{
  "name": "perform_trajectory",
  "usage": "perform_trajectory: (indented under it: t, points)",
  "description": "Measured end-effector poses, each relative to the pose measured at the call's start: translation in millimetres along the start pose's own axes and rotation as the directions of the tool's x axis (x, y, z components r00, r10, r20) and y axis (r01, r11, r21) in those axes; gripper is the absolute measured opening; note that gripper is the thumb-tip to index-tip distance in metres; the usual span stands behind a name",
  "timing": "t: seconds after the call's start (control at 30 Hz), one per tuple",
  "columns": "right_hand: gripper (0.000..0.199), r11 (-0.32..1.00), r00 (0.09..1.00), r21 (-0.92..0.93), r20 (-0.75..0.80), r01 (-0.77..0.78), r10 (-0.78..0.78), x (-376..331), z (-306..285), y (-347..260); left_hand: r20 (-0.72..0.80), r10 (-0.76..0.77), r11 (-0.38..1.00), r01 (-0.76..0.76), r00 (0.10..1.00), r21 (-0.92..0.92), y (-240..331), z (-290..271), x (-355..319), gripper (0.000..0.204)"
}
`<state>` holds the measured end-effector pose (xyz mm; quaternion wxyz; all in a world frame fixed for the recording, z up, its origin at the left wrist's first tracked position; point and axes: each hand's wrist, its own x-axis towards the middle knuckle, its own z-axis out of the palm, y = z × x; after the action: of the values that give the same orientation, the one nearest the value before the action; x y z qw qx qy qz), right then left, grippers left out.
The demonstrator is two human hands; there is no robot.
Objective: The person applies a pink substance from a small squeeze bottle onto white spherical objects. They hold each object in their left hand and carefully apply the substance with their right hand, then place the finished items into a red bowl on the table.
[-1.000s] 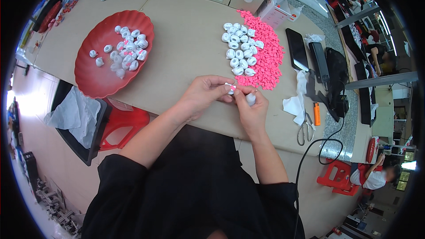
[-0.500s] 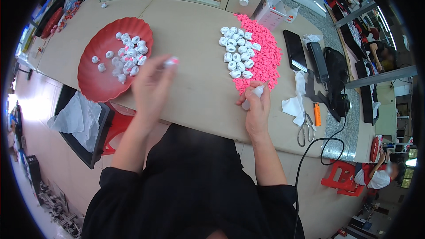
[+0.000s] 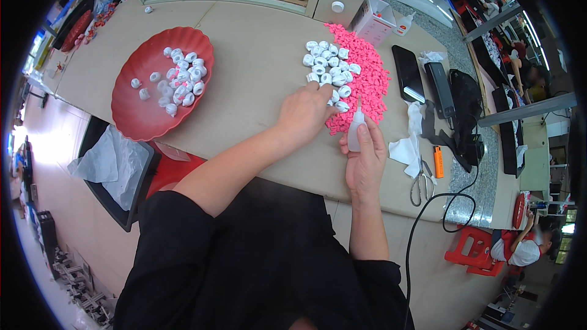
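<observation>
In my right hand (image 3: 367,157) I hold a white squeeze bottle (image 3: 354,131) upright, its thin needle tip pointing away from me. My left hand (image 3: 304,113) reaches across to the near edge of a cluster of small white ring-shaped pieces (image 3: 327,61). Its thumb and fingers are apart, touching or just over the nearest pieces; a firm hold on one does not show. Beside and partly under that cluster spreads a heap of small pink pieces (image 3: 370,76). More white pieces, some with pink on them, lie in a red scalloped bowl (image 3: 131,113) at the left.
Right of the heap lie a black phone (image 3: 406,73), a dark oblong device (image 3: 439,88), white cloth scraps (image 3: 403,150), scissors (image 3: 422,183) and an orange lighter (image 3: 438,162). A white box (image 3: 373,19) stands behind. A black cable (image 3: 409,256) hangs over the table's right front edge.
My left hand has gone from beside the bowl, where it held a white piece with pink on it, rightward to the white cluster. The bottle in my right hand has swung upright.
</observation>
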<state>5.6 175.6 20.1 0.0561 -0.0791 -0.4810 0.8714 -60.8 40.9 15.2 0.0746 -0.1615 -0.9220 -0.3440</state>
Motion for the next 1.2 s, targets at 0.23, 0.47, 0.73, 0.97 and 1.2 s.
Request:
perform_trajectory:
  t: [0.23, 0.47, 0.73, 0.97, 1.2]
  points:
    - [0.029, 0.960, 0.958, -0.086, -0.087, 0.266, -0.273, 1, -13, -10, 0.399, -0.227, 0.459, 0.459, 0.888, -0.761, -30, -23, -8, 0.025]
    - [0.024, 0.925, 0.930, -0.112, 0.113, 0.362, -0.350, 6, -8, -15, 0.408, -0.153, 0.137, 0.428, 0.900, -0.893, -26, -23, -49, 0.027]
    - [0.027, 0.669, 0.809, -0.455, 0.309, 0.587, -0.500, -2, -7, 17, 0.259, -0.146, 0.287, 0.291, 0.955, -0.912, -25, -13, -55, 0.022]
    - [0.024, 0.601, 0.764, -0.471, 0.384, 0.645, -0.519, -5, -9, 19, 0.237, -0.134, 0.284, 0.267, 0.962, -0.921, -27, -9, -56, 0.021]
    - [0.025, 0.550, 0.724, -0.470, 0.429, 0.690, -0.541, -5, -4, 17, 0.258, -0.151, 0.312, 0.294, 0.954, -0.904, -27, -7, -55, 0.020]
